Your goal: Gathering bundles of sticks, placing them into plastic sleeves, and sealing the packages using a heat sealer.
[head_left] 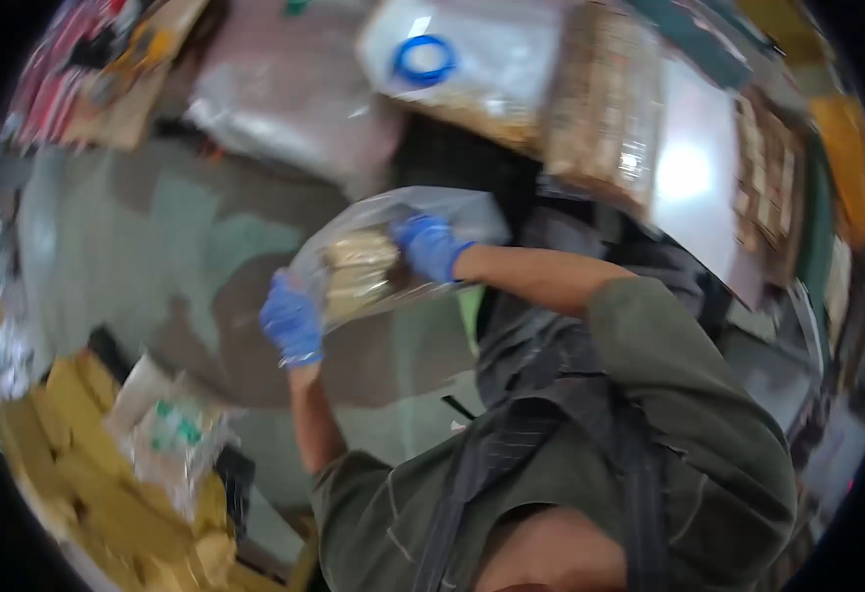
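Observation:
Both my hands wear blue gloves and hold a clear plastic bag (457, 204) in front of my body, above the floor. Inside it lies a bundle of pale tan, stick-like or folded pieces (360, 268); their exact kind is blurred. My left hand (292, 321) is closed on the bag's lower left edge. At the bag's right side, my right hand (432, 247) has its fingers curled against the film, close to the bundle. The right fingertips are partly hidden by plastic and blur.
Ahead, a white table (694, 187) bears a plastic-wrapped stack of brown pieces (605, 109). A blue tape roll (424, 61) lies on a white package to its left. Yellow-brown cartons (87, 474) and a clear packet with a green label (171, 424) are at lower left.

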A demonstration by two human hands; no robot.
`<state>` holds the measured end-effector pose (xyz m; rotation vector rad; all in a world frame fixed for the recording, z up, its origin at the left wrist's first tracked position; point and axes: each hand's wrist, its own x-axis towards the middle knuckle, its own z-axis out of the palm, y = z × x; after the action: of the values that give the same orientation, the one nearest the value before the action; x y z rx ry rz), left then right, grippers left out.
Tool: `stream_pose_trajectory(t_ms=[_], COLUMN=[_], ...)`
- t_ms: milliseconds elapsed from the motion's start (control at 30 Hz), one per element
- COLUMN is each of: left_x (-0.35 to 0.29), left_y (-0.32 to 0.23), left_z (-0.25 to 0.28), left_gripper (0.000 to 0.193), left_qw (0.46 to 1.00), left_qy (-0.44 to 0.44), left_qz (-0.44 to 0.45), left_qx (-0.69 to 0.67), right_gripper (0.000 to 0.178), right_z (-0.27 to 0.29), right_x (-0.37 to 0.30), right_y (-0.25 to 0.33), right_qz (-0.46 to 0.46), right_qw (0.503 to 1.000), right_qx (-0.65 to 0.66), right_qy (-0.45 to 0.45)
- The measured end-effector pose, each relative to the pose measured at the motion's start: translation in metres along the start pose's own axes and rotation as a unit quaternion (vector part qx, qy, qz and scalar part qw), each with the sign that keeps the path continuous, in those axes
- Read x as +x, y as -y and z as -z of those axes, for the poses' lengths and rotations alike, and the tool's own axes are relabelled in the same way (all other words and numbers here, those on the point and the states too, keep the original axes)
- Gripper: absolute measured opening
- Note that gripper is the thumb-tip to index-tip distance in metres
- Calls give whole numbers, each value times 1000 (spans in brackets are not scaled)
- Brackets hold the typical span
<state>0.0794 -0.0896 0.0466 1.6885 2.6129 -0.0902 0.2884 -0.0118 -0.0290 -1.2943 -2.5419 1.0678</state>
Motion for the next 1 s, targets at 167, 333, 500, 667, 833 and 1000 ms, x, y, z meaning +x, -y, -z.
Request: stream_pose_trajectory(t_ms=[167, 333, 500, 667, 833, 1000], left_x=[-32, -7, 30, 47, 54, 68], left_y=[33, 48, 47, 51, 77, -123], left_z=[-54, 37, 65, 58, 114, 149], left_gripper=[16, 14, 11, 24, 12, 37], left_qw=[987, 989, 982, 984, 954, 829], left_qy=[-8, 111, -31, -49, -69, -53], left_qz=[89, -57, -86, -79, -35, -120], left_qx=[-132, -81, -164, -152, -291, -543], right_gripper=[28, 22, 15, 30, 37, 39], right_z=[-27, -52, -61, -42, 127, 312], right_x=[-10, 16, 40, 24, -38, -184], right_y=[9, 20, 23, -10, 11, -131], right_qz=[103, 15, -14, -54, 72, -195], right_qw=[986, 999, 991, 996, 958, 959], right_qx=[-105, -3, -136, -72, -101, -41], right_qy=[83, 29, -16, 10, 260, -203])
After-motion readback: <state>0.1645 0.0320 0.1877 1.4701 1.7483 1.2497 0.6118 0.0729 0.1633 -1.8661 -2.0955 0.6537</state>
